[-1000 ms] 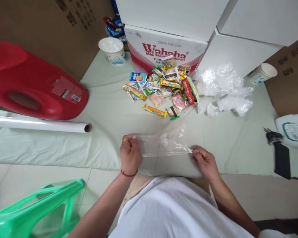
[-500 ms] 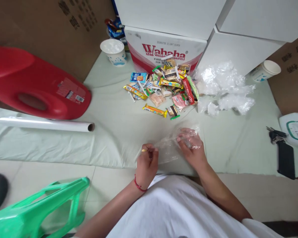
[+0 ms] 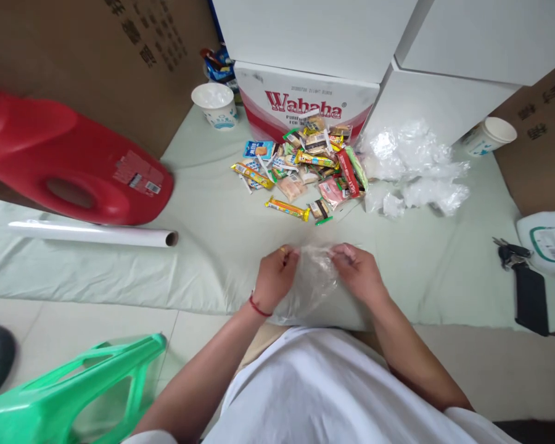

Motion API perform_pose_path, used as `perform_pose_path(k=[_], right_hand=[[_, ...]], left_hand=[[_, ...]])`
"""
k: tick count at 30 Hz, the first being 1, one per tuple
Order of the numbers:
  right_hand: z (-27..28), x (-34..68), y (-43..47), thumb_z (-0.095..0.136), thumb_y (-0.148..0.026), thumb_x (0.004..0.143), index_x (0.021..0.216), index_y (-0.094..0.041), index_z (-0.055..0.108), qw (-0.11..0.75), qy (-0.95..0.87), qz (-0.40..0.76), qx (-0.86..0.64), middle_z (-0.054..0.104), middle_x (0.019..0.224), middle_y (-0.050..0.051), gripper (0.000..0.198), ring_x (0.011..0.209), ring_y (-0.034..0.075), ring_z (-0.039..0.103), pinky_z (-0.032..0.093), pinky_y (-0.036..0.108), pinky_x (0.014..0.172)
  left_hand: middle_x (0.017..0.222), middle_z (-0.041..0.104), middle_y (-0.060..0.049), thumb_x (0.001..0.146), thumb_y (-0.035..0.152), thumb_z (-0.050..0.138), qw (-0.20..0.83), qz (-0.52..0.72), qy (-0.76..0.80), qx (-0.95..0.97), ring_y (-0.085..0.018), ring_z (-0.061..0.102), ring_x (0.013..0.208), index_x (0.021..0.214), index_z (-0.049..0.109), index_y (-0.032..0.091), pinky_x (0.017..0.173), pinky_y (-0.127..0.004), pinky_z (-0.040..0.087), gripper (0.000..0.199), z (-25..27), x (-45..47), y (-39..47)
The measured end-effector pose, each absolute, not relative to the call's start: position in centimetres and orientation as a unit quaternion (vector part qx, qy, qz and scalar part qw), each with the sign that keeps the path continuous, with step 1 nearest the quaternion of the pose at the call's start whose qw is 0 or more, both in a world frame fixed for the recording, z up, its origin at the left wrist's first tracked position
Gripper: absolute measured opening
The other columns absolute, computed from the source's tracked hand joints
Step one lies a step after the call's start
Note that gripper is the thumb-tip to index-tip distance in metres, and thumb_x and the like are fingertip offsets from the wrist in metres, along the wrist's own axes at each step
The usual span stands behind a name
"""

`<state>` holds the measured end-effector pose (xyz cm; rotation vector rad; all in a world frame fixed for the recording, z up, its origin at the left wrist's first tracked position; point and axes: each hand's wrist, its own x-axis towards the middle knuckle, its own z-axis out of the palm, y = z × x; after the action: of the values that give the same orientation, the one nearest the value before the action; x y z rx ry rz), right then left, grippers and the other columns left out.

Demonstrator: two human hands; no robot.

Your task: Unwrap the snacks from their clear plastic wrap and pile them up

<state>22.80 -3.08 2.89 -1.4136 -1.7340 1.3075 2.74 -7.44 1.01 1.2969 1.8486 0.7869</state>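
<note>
A clear plastic bag (image 3: 315,277) hangs between my two hands, its upper edge stretched from one to the other. My left hand (image 3: 277,274) pinches the bag's left side, with a red cord around the wrist. On the opposite side my right hand (image 3: 357,268) grips the other edge, fingers closed. Just beyond them lies a heap of wrapped snacks (image 3: 317,159). A yellow snack stick (image 3: 287,208) and a small wrapped biscuit (image 3: 320,210) are the pieces closest to my hands. Crumpled clear plastic bags (image 3: 416,163) lie right of the heap.
Behind the snacks stands a Wahaha carton (image 3: 305,102). Paper cups (image 3: 216,108) flank it, one on each side. A red jug (image 3: 87,166) and a white roll (image 3: 92,235) lie left; keys with a black case (image 3: 530,296) lie right. A green stool (image 3: 74,388) stands below.
My left hand has moved up and my right hand has shifted slightly. The bag, earlier bunched over my right hand, now hangs down spread between both hands.
</note>
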Motion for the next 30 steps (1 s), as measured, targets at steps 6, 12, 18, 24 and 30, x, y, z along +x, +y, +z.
perform_pose_path(k=[6, 12, 18, 24, 30], right_hand=[[2.2, 28.5, -1.8, 0.077, -0.053, 0.072, 0.082, -0.018, 0.069, 0.250, -0.493, 0.593, -0.585, 0.050, 0.056, -0.006, 0.037, 0.046, 0.007, 0.034, 0.026, 0.024, 0.047], [3.0, 33.5, -1.1, 0.085, -0.058, 0.065, 0.084, -0.017, 0.069, 0.180, -0.448, 0.645, -0.592, 0.048, 0.055, -0.007, 0.047, 0.042, 0.004, 0.026, 0.015, 0.023, 0.042], [1.9, 34.3, -0.1, 0.073, -0.070, 0.073, 0.069, -0.016, 0.066, 0.145, -0.496, 0.582, -0.628, 0.043, 0.049, -0.006, 0.055, 0.045, 0.007, 0.030, 0.020, 0.025, 0.045], [1.9, 33.0, 0.2, 0.065, -0.069, 0.080, 0.064, -0.018, 0.063, 0.124, -0.553, 0.527, -0.633, 0.044, 0.050, -0.005, 0.053, 0.050, 0.010, 0.033, 0.028, 0.026, 0.051], [1.4, 32.7, 0.8, 0.064, -0.066, 0.080, 0.061, -0.019, 0.061, 0.121, -0.563, 0.524, -0.627, 0.046, 0.051, -0.004, 0.051, 0.051, 0.010, 0.035, 0.031, 0.026, 0.054]], left_hand=[[0.061, 0.050, 0.004, 0.087, 0.047, 0.053, 0.470, 0.381, 0.680, 0.414, -0.014, 0.042, 0.058, 0.077, 0.060, 0.023, 0.057, -0.026, 0.035, 0.028, 0.9, -0.6, -6.7], [0.050, 0.036, 0.005, 0.091, 0.063, 0.050, 0.540, 0.309, 0.637, 0.454, -0.013, 0.031, 0.049, 0.061, 0.055, 0.023, 0.049, -0.027, 0.028, 0.050, 0.6, -2.5, -6.2], [0.052, 0.043, -0.001, 0.094, 0.061, 0.048, 0.389, 0.158, 0.717, 0.556, -0.018, 0.043, 0.052, 0.054, 0.051, 0.024, 0.053, -0.029, 0.030, 0.055, 0.4, -2.4, -4.5], [0.100, 0.062, -0.013, 0.092, 0.034, 0.057, 0.039, 0.241, 0.771, 0.589, -0.031, 0.061, 0.096, 0.096, 0.066, 0.020, 0.075, -0.038, 0.046, 0.017, 0.9, -1.0, -6.0], [0.080, 0.063, -0.007, 0.099, 0.019, 0.047, 0.067, 0.276, 0.534, 0.796, -0.021, 0.056, 0.075, 0.086, 0.066, 0.023, 0.070, -0.035, 0.043, 0.023, -0.5, 1.2, -9.7]])
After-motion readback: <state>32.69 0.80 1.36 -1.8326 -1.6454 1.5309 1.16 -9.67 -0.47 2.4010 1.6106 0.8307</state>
